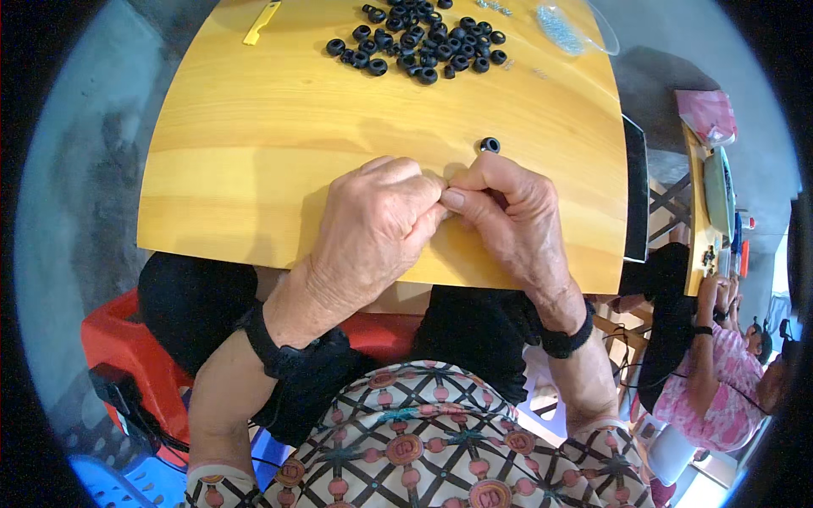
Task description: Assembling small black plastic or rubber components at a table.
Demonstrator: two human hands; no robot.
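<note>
Left hand (373, 224) and right hand (508, 216): fingertips pinched together, held item hidden, near the yellow wooden tabletop's (254, 169) front edge. Risk: the item slipping; a lone small black rubber ring (489, 145) lies beside the hands and could be knocked away.

A clear plastic bag (576, 30) lies at the top right of the tabletop (254, 169), and a pink bag (707, 114) sits far right.

Left hand (373, 222) and right hand (508, 212) curled, fingertips pinched together, touching; dark wristbands on both.
</note>
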